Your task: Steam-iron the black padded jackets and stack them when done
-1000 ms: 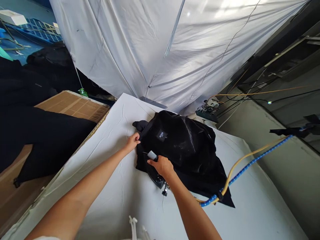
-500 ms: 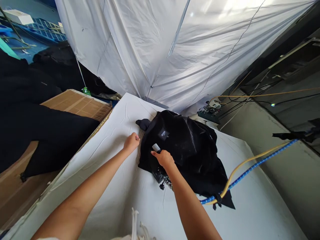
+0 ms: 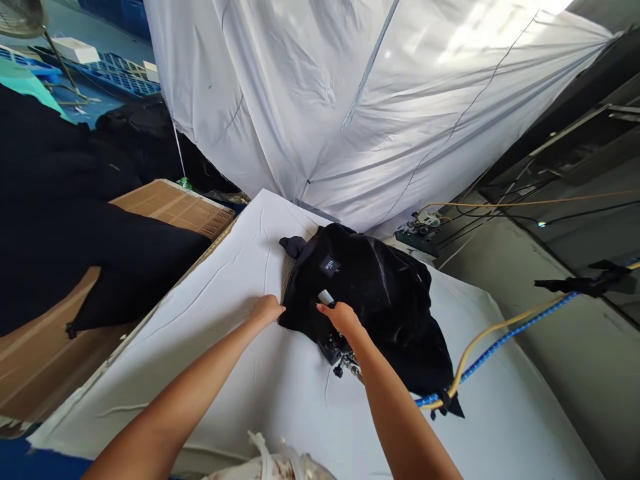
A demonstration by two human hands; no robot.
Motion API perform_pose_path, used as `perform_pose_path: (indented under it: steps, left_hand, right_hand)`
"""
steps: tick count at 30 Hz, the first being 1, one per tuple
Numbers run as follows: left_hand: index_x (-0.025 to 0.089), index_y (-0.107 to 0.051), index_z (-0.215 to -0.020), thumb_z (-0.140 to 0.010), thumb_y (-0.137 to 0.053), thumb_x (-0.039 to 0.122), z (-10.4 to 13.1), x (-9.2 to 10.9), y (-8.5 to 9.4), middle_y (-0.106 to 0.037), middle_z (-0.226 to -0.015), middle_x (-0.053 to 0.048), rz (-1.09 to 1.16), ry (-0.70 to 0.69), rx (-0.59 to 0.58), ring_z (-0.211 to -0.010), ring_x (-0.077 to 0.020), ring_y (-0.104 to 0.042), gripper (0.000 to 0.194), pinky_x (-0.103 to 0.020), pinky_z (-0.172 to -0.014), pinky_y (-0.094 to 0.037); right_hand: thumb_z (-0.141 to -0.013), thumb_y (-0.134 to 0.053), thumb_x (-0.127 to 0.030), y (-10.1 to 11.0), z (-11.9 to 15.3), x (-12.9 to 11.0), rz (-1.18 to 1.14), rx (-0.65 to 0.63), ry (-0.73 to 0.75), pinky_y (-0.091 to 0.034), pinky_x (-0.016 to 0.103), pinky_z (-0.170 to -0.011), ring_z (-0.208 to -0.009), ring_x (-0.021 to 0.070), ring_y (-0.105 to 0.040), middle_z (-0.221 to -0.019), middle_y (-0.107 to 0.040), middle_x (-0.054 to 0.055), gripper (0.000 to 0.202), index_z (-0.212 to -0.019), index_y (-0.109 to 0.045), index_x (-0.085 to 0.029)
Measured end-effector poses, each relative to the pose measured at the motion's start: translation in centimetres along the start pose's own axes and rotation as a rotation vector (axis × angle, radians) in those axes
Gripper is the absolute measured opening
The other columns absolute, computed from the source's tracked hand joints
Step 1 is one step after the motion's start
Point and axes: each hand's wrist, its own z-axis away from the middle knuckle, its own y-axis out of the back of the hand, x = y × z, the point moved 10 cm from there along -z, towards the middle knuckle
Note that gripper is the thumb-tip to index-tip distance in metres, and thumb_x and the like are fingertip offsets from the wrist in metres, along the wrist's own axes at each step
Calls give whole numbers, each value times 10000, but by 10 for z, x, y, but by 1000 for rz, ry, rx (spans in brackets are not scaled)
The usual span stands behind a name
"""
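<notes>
A black garment [image 3: 377,293] with a small dark label lies spread over the padded white ironing surface [image 3: 225,280]. My left hand [image 3: 267,309] is closed at the garment's left edge, its fingertips pinching the cloth. On top of the garment, my right hand [image 3: 343,317] is wrapped round the handle of a steam iron [image 3: 326,298]. The handle's silver end shows past my thumb, and metal fittings show on the near side. My hand and the dark cloth hide most of the iron's base. A dark cloth end [image 3: 293,247] sticks out at the garment's far left corner.
A blue hose and a yellow hose [image 3: 493,330] run from the right to the garment's near right corner. White sheeting [image 3: 300,87] hangs behind. Cardboard [image 3: 170,210] and dark cloth [image 3: 115,247] lie to the left. A small machine [image 3: 423,223] stands beyond the far right.
My left hand has come nearer along the garment's left edge and now pinches it. The iron in my right hand has shifted slightly right on the cloth. The view has turned a little.
</notes>
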Motion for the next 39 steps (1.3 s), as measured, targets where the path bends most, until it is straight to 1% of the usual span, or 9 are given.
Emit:
perform_pose_path:
  steps: [5, 10, 13, 16, 21, 25, 29, 32, 39]
  left_hand:
    - [177, -587, -669, -716, -547, 370, 1, 3, 13, -616, -575, -33, -7, -29, 77, -619, -159, -595, 202, -238, -561, -375]
    - [197, -548, -839, -677, -583, 235, -10, 35, 33, -616, -770, 4, 8, -206, 207, -723, -131, -552, 170, -220, -603, -350]
    - [198, -555, -750, -621, -549, 78, -15, 52, 29, -575, -694, 44, 13, -343, 181, -681, -104, -519, 176, -202, -593, -333]
    - [195, -583, -711, -608, -462, -2, -19, 57, 26, -551, -639, 41, 19, -397, 155, -648, -103, -504, 254, -205, -573, -321]
    - [229, -649, -870, -621, -505, 35, -31, 68, 34, -603, -728, 26, 39, -418, 94, -691, -120, -532, 347, -216, -601, -348]
    - [204, -670, -851, -594, -567, 48, -42, 78, 44, -619, -746, 21, 50, -416, 44, -730, -129, -552, 318, -210, -621, -375]
    - [202, -681, -882, -561, -591, 39, -49, 83, 46, -633, -758, 16, 38, -434, -8, -744, -146, -569, 371, -224, -646, -398]
    - [215, -679, -926, -557, -614, 61, -52, 92, 47, -651, -872, 6, 42, -472, -42, -833, -168, -574, 405, -241, -713, -415]
    - [207, -659, -986, -514, -531, -42, -62, 99, 49, -659, -1021, 31, 116, -520, -119, -966, -149, -566, 549, -210, -801, -428]
  right_hand:
    - [-700, -444, -686, 4, 14, -4, 40, 8, 88, -451, 314, -682, -926, 275, -596, -1027, -624, 128, 631, -1019, -599, -164]
    - [-700, -451, -679, -7, 25, -21, 79, -18, 156, -442, 313, -686, -914, 273, -598, -1012, -628, 126, 611, -994, -605, -166]
    - [-703, -457, -669, -16, 29, -29, 97, -27, 187, -433, 319, -699, -924, 277, -594, -1009, -628, 126, 596, -991, -602, -167]
    - [-710, -444, -673, -22, 29, -31, 100, -24, 228, -429, 305, -679, -904, 265, -599, -990, -635, 113, 581, -971, -600, -177]
    - [-696, -467, -678, -23, 28, -34, 162, -18, 307, -424, 286, -654, -885, 257, -601, -951, -644, 95, 555, -930, -603, -195]
    - [-693, -476, -677, -21, 30, -42, 203, 8, 320, -420, 285, -658, -882, 256, -603, -939, -649, 87, 544, -935, -603, -207]
    - [-697, -473, -677, -25, 34, -58, 222, 10, 370, -417, 296, -682, -878, 249, -608, -942, -655, 81, 544, -962, -599, -219]
    - [-682, -473, -697, -30, 35, -70, 248, 17, 412, -419, 308, -694, -881, 256, -608, -928, -662, 84, 557, -942, -607, -223]
    - [-686, -445, -717, -31, 32, -84, 238, 19, 379, -427, 324, -724, -902, 266, -608, -942, -663, 102, 596, -965, -608, -216]
